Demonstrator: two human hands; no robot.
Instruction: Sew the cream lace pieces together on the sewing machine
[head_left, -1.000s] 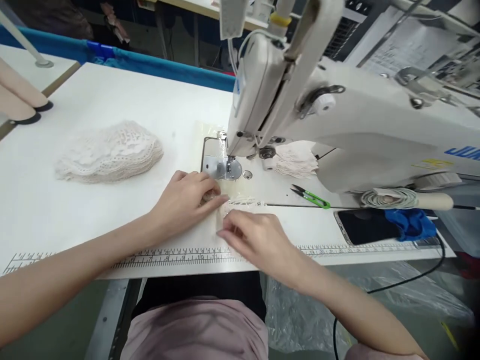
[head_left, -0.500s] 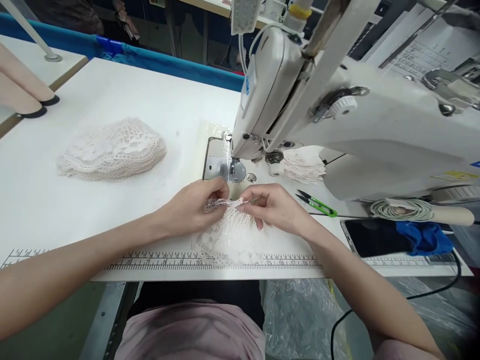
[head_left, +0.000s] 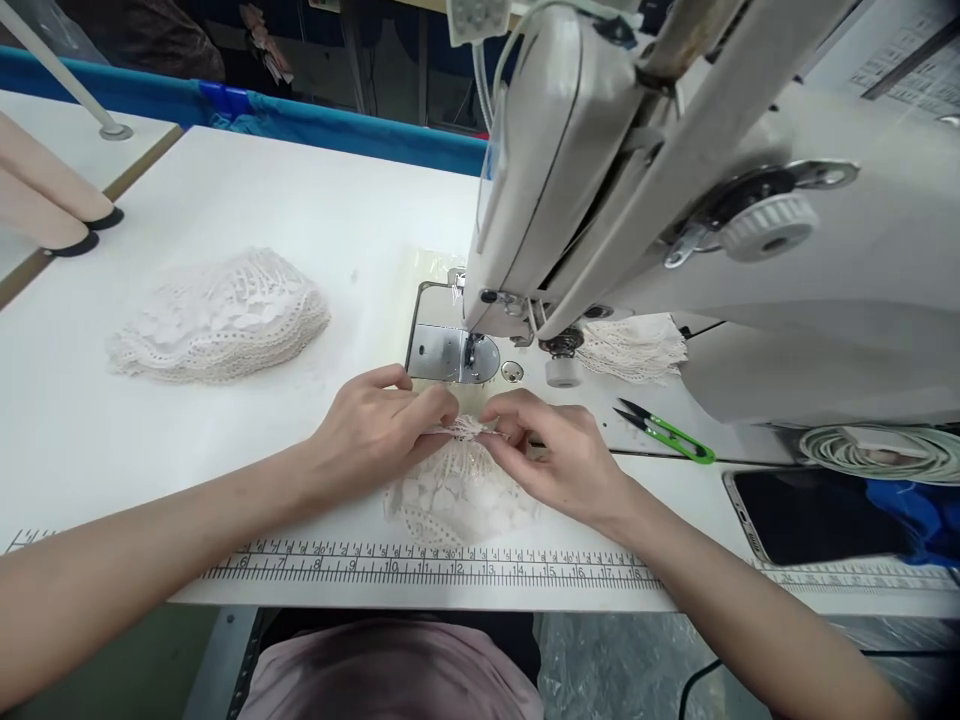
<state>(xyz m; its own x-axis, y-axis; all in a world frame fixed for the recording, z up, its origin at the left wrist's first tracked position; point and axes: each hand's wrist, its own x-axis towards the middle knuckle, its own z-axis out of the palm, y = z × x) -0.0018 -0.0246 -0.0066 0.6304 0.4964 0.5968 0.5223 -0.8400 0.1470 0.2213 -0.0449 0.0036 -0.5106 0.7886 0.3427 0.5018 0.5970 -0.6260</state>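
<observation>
Gathered off-white lace piece (head_left: pixel 459 492): upper edge pinched by left hand (head_left: pixel 379 428) and right hand (head_left: pixel 561 458), lower edge near black-printed ruler scale (head_left: pixel 442 568); shiny metal needle plate (head_left: pixel 441 352) beyond.

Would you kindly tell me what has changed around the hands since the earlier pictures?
The right hand has moved toward the sewing machine, about level with the left hand. The lace piece, barely showing a second ago, now lies spread toward the printed ruler, its gathered edge pinched between both hands. The lace stack, green snips and phone stayed put; the camera view shifted.
</observation>
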